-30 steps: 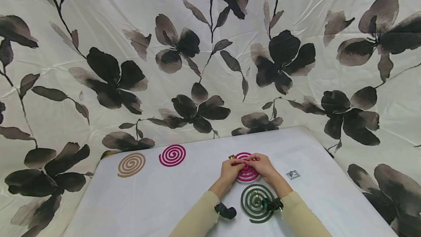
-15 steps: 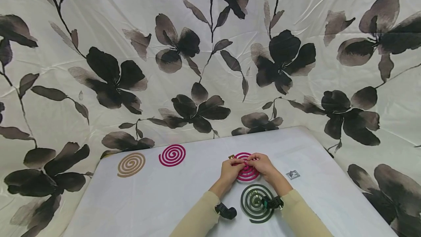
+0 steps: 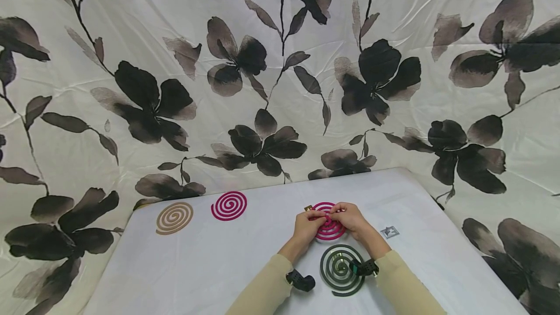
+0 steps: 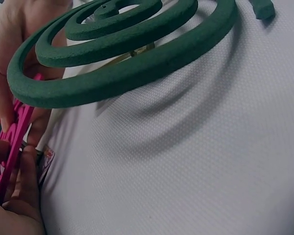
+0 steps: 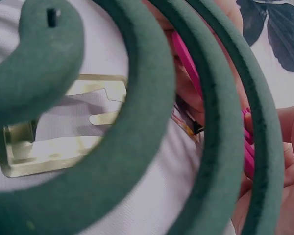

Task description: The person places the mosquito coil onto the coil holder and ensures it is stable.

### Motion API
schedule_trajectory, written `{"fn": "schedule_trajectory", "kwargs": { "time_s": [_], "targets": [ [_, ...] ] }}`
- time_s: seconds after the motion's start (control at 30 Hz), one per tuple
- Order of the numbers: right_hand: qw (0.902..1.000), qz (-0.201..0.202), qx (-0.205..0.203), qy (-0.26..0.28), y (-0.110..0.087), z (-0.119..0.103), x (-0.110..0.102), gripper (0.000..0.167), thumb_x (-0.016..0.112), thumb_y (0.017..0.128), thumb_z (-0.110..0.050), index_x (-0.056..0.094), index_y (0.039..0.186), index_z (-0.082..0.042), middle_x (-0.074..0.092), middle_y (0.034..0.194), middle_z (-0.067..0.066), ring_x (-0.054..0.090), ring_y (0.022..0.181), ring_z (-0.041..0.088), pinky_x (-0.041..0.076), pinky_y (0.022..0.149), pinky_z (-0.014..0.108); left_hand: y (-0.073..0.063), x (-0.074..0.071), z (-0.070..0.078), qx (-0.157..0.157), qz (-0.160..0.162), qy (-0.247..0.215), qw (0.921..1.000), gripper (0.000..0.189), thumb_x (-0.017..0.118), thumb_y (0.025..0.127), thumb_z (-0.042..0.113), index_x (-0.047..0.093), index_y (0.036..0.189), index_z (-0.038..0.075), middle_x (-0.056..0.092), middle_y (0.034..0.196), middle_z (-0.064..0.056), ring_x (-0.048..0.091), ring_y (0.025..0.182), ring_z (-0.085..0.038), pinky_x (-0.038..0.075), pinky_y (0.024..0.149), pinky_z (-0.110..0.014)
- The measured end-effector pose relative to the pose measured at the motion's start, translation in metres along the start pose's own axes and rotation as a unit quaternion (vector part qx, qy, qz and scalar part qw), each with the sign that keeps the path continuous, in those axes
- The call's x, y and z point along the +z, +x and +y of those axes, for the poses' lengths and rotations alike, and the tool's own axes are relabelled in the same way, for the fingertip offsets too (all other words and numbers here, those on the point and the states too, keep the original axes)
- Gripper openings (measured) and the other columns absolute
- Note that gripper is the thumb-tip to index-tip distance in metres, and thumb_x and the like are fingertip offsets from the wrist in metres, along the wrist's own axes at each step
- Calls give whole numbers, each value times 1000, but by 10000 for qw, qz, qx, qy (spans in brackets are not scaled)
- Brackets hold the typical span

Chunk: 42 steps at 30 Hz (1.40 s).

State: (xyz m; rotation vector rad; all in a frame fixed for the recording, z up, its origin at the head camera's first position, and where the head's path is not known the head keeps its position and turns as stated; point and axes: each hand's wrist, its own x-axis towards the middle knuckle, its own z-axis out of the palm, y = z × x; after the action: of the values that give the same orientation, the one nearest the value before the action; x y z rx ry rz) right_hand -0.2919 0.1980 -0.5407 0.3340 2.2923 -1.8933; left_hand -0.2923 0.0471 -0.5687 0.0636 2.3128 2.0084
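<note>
Both hands meet over a pink mosquito coil near the back right of the table. My left hand pinches the coil between thumb and fingers from the left. From the right, my right hand pinches it near its middle; fingers cover much of the inner spiral. A small gold metal piece shows at the coil's upper left edge. Closer to me, a green mosquito coil sits raised above the cloth, with a gold metal stand under it in the right wrist view.
A tan coil and another pink coil lie at the back left of the white table. Right of the hands lies a flat silver stand. A floral cloth hangs behind the table.
My right hand's fingers have shifted very slightly to the right over the pink coil. My left hand and the other coils look unchanged.
</note>
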Motion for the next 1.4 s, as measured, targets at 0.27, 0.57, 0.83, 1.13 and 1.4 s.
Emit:
{"fn": "schedule_trajectory", "kwargs": {
  "time_s": [0.27, 0.57, 0.83, 1.13, 1.4],
  "targets": [
    [9999, 140, 21, 25, -2, 2, 2, 8, 70, 85, -2, 64, 81, -5, 58, 94, 10, 51, 79, 17, 42, 62, 27, -1, 0, 0, 59, -9, -2, 10000, 8, 74, 83, 5, 76, 91, 5, 67, 96, 0, 59, 103, -16, 48, 91, -36],
    [9998, 171, 31, 33, -4, 2, 4, 6, 69, 85, -2, 65, 82, -6, 57, 99, 11, 50, 83, 19, 43, 64, 28, -2, -1, 2, 3, 20, 84, 10000, 8, 74, 83, 5, 76, 90, 5, 67, 97, 0, 59, 103, -17, 48, 92, -38],
    [9998, 167, -13, -140, -2, 4, 5, 8, 68, 88, -6, 70, 95, -1, 58, 114, 15, 53, 98, 24, 47, 71, 27, -1, -2, 2, -6, 13, 79, 10000, 8, 74, 82, 6, 76, 90, 6, 67, 97, 0, 59, 104, -18, 47, 93, -38],
    [9994, 172, -98, -290, 0, 7, 5, 11, 68, 88, -6, 71, 98, -1, 56, 124, 18, 50, 112, 30, 49, 84, 35, 0, -3, 1, -79, -43, 50, 9999, 7, 74, 83, 7, 76, 90, 8, 66, 97, 2, 58, 102, -15, 48, 91, -36],
    [9993, 177, -118, -302, 1, 9, 5, 12, 69, 86, -6, 71, 98, -2, 57, 125, 18, 48, 117, 32, 45, 92, 40, 0, -2, 1, -67, -30, 51, 10000, 6, 74, 83, 7, 76, 89, 8, 66, 97, 2, 58, 103, -16, 48, 92, -36]
  ]
}}
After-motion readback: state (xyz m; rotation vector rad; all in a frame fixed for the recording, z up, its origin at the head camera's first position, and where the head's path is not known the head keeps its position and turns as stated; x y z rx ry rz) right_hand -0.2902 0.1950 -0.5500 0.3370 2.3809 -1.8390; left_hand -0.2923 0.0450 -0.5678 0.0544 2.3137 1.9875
